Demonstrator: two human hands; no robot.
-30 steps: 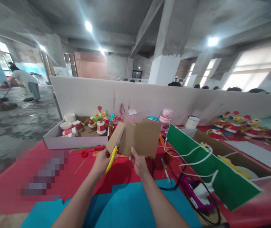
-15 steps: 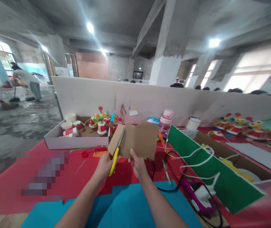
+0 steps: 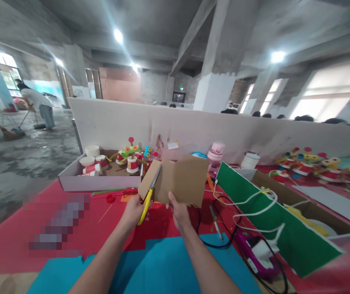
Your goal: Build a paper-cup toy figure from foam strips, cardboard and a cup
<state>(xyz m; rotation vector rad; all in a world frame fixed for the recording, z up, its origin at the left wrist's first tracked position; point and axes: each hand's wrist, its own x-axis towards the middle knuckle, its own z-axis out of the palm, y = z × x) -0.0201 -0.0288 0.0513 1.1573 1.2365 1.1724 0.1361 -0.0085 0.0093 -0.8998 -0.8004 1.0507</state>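
Note:
My left hand (image 3: 133, 213) is closed around the yellow handles of a pair of scissors (image 3: 146, 207). Their metal blades point up and away, lying along a cut in a piece of brown cardboard (image 3: 182, 179). Left of the blades, a narrower flap (image 3: 149, 178) of the cardboard tilts away from the wider part. My right hand (image 3: 178, 211) grips the lower edge of that wider part, thumb on the near face and the other fingers mostly hidden behind. The cardboard is held up above the red-covered table (image 3: 101, 228).
Blue sheets (image 3: 159, 265) lie at the near edge. At the left back, a shallow box (image 3: 101, 183) holds paper cups and cup figures. On the right are a green-sided box (image 3: 273, 216), white cables, a purple power strip (image 3: 256, 255) and a pen-like tool (image 3: 216, 222). A person (image 3: 40, 104) bends over a broom.
The cardboard's right side has shifted slightly right, and the scissor handles have tipped a little left. Both hands keep their hold. The person at the far left has moved the broom.

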